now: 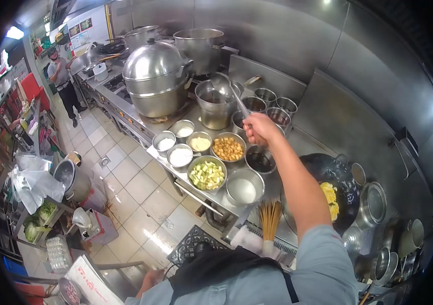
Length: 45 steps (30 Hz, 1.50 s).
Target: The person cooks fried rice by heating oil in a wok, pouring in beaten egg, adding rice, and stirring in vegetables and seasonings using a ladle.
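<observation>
Spillage seems the main risk: the right hand (pixel 260 128) grips a slim ladle (pixel 221 85), its rounded metal bowl above a shiny steel pot (pixel 214 120), and a tilt might drip onto the rough golden cubes (pixel 227 148) nearby. Soft yellow food (pixel 330 201) could scorch, unwatched, in the dark curved wok (pixel 323 166). The left hand (pixel 150 279) hangs low; I cannot tell its grip.

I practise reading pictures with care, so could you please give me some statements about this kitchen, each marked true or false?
1. The right hand holds a ladle. True.
2. The wok is empty. False: yellow food lies in the wok.
3. Green pieces are mixed with brown cubes. False: the green pieces and the brown cubes are apart.
4. The large steamer has a domed lid. True.
5. Another person stands on the tiled floor. True.
</observation>
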### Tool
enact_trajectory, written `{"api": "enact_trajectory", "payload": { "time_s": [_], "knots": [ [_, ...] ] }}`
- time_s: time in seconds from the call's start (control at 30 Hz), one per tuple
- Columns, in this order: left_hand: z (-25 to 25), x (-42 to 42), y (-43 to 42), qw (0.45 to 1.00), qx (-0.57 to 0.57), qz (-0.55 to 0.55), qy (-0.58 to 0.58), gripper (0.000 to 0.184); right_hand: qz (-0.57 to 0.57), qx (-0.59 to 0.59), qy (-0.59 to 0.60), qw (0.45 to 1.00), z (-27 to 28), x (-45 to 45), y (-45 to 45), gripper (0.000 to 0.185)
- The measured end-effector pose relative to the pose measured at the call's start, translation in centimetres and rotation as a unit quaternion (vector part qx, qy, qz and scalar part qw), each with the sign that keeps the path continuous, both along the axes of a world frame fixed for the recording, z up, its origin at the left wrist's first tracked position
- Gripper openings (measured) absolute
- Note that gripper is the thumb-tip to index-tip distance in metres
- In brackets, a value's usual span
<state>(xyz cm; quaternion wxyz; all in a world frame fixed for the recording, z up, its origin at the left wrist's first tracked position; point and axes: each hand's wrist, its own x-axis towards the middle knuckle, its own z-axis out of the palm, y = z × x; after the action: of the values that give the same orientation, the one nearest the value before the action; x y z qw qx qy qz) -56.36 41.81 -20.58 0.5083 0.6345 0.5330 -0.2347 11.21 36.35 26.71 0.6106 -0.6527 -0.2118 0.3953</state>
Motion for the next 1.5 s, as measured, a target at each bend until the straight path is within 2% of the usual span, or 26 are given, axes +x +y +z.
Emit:
{"api": "enact_trajectory", "payload": {
  "time_s": [0.03, 0.13, 0.23, 0.37, 0.43, 0.5, 0.53, 0.6, 0.67, 0.7, 0.8, 0.83, 0.87, 0.9, 0.97, 1.03, 1.13, 1.2, 1.23, 1.27, 1.3, 1.33, 1.43, 1.5],
  "knots": [
    [0.1, -1.0, 0.4, 1.000, -0.006, 0.005, -0.005, 0.035, 0.000, -0.037, -0.004, 0.999, 0.5, 0.9, 2.4, 0.010],
    [0.1, -4.2, 1.8, 0.999, -0.014, 0.005, -0.051, 0.034, -0.025, -0.096, 0.092, 0.991, 1.7, 2.3, 7.4, 0.014],
    [-0.3, -6.1, 2.9, 0.997, -0.023, 0.003, -0.075, 0.034, -0.069, -0.075, 0.175, 0.979, 1.6, 3.0, 10.3, 0.014],
    [-1.3, -6.5, 4.4, 0.991, -0.012, -0.025, -0.133, 0.033, -0.016, 0.113, 0.397, 0.911, -0.9, 5.7, 9.2, 0.015],
    [-1.9, -6.2, 5.5, 0.976, 0.020, -0.063, -0.206, 0.033, -0.018, 0.172, 0.435, 0.884, -1.3, 4.8, 7.6, 0.010],
    [-2.5, -5.7, 6.7, 0.938, 0.080, -0.126, -0.312, 0.032, -0.023, 0.215, 0.469, 0.856, -1.1, 3.8, 5.5, 0.016],
    [-2.6, -5.0, 7.4, 0.918, 0.113, -0.152, -0.349, 0.032, -0.007, 0.264, 0.469, 0.843, -1.2, 3.3, 4.3, 0.032],
    [-2.6, -3.5, 8.4, 0.917, 0.144, -0.154, -0.340, 0.031, 0.015, 0.319, 0.508, 0.800, -0.7, 2.0, 1.4, 0.035],
    [-1.3, 0.7, 9.7, 0.975, 0.025, -0.007, -0.218, 0.028, 0.033, 0.370, 0.537, 0.758, -0.3, 0.2, -2.1, 0.042],
    [-0.4, 2.6, 10.5, 0.986, -0.033, 0.065, -0.150, 0.027, 0.037, 0.383, 0.544, 0.746, 0.0, -0.9, -4.0, 0.043],
    [3.6, 7.2, 11.7, 0.928, -0.182, 0.243, -0.218, 0.027, 0.035, 0.430, 0.558, 0.709, 0.8, -4.6, -10.8, 0.047],
    [3.6, 8.2, 12.3, 0.922, -0.197, 0.191, -0.272, 0.030, 0.041, 0.439, 0.556, 0.704, 0.7, -5.4, -13.2, 0.048],
    [7.8, 10.6, 11.6, 0.880, -0.279, 0.254, -0.288, 0.031, 0.042, 0.450, 0.554, 0.699, 0.5, -6.3, -15.7, 0.049],
    [11.6, 13.4, 10.5, 0.882, -0.261, 0.303, -0.248, 0.034, 0.041, 0.461, 0.550, 0.695, 0.4, -7.3, -18.3, 0.050],
    [12.5, 16.5, 10.3, 0.844, -0.334, 0.304, -0.290, 0.044, 0.005, 0.469, 0.546, 0.694, 0.4, -8.6, -23.3, 0.046],
    [14.9, 20.1, 8.9, 0.814, -0.400, 0.248, -0.341, 0.048, -0.021, 0.471, 0.530, 0.704, -1.2, -8.0, -28.2, 0.043],
    [20.3, 26.5, 4.0, 0.765, -0.502, 0.150, -0.375, 0.049, -0.122, 0.464, 0.463, 0.745, -4.1, -6.5, -35.4, 0.030],
    [24.6, 30.7, -1.8, 0.788, -0.466, 0.161, -0.368, 0.049, -0.233, 0.383, 0.341, 0.826, -6.7, -6.3, -40.0, 0.021],
    [25.2, 32.5, -4.1, 0.779, -0.496, 0.132, -0.360, 0.049, -0.285, 0.336, 0.277, 0.854, -7.7, -6.2, -42.5, 0.016],
    [26.0, 34.2, -6.9, 0.798, -0.475, 0.123, -0.350, 0.050, -0.315, 0.218, 0.177, 0.907, -8.3, -6.7, -44.7, 0.016],
    [26.7, 36.2, -9.7, 0.797, -0.496, 0.096, -0.331, 0.051, -0.337, 0.093, 0.072, 0.934, -9.1, -7.6, -46.9, 0.016],
    [28.2, 37.7, -12.7, 0.787, -0.525, 0.053, -0.320, 0.047, -0.350, -0.035, -0.034, 0.935, -9.8, -8.6, -49.0, 0.017],
    [29.1, 42.3, -21.2, 0.841, -0.472, 0.026, -0.262, 0.045, -0.477, -0.038, -0.027, 0.878, -10.0, -13.5, -54.9, 0.010],
    [28.5, 45.6, -25.9, 0.848, -0.483, 0.012, -0.218, 0.046, -0.493, 0.071, 0.028, 0.867, -12.0, -16.3, -59.6, 0.020]
  ]
}}
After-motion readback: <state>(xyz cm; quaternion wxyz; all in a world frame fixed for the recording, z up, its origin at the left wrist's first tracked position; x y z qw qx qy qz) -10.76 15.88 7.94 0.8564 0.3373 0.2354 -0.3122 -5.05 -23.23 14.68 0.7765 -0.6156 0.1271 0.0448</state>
